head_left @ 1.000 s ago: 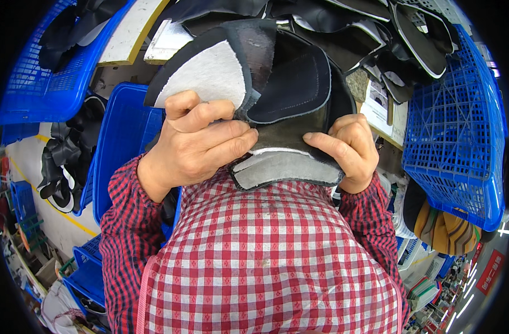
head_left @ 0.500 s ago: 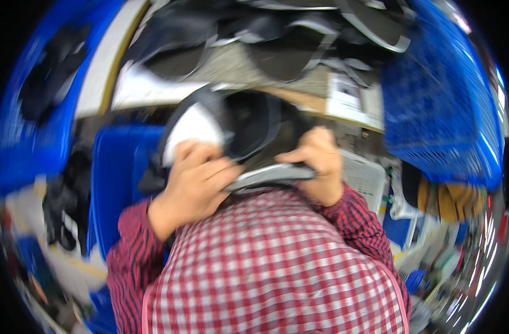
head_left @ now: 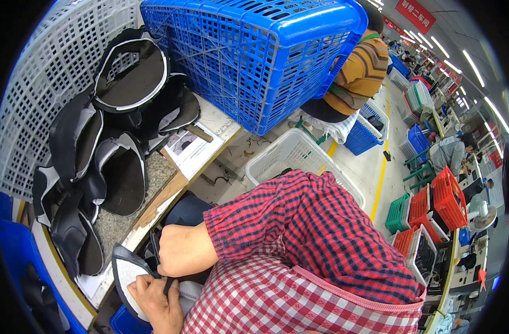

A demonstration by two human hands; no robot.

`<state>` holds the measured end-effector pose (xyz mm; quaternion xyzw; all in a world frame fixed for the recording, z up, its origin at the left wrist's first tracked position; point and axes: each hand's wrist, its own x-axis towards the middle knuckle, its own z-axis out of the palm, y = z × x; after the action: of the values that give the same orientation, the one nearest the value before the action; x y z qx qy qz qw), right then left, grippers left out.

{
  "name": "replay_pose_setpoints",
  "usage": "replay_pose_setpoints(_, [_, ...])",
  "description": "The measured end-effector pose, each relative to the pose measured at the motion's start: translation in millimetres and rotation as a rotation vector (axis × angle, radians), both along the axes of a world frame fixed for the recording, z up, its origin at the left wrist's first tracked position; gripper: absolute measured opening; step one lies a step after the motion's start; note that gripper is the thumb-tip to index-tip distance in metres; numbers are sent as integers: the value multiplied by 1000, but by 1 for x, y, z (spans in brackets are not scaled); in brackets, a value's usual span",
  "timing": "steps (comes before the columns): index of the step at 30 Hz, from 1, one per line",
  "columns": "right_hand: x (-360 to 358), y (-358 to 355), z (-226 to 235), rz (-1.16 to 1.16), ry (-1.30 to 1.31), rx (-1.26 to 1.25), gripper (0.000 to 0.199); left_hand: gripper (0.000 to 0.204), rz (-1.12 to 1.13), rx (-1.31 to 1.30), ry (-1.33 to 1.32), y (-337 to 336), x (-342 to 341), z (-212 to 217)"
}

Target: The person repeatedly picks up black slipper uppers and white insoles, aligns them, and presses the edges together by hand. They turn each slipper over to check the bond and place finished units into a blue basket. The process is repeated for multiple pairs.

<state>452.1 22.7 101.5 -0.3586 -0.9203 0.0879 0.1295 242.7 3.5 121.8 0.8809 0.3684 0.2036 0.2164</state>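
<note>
A black shoe upper (head_left: 127, 274) with a white lining patch is held low in front of my apron, left of centre. My left hand (head_left: 158, 305) pinches its edge, thumb and fingers pressed together by the pale lining. Just above it, my right hand (head_left: 185, 250) reaches across my body, closed with the fingers curled down on a dark edge of the upper. Its fingertips are mostly hidden, and my hands and apron cover much of the upper. Several more black shoe uppers (head_left: 120, 177) with dark linings and white rims lie piled on the worktable (head_left: 171, 192).
A large blue crate (head_left: 232, 61) stands on the table's far right, beside a white crate (head_left: 48, 100). Printed paper (head_left: 196, 147) lies near the table edge. A white basket (head_left: 285, 153) is on the floor at right. Beyond it sits a person in a striped top (head_left: 357, 72).
The view has swung to the right, showing more of the workshop. My hands have come closer together on the shoe upper, the right now crossing over beside the left.
</note>
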Motion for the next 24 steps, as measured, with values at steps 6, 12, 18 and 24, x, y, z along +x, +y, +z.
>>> replay_pose_setpoints(6, [9,-16,14,-7,-4,78,23,20,-100,227,30,-12,-8,-7])
replay_pose_setpoints(12, [-7,-19,5,-240,88,462,14,52,262,76,-606,26,-37,18])
replay_pose_setpoints(18, [-65,-37,-41,-223,-76,246,10,18,9,215,78,8,-48,-13])
replay_pose_setpoints(24, [-94,-48,-70,-146,-129,311,10,53,-121,-803,-531,0,-88,-44])
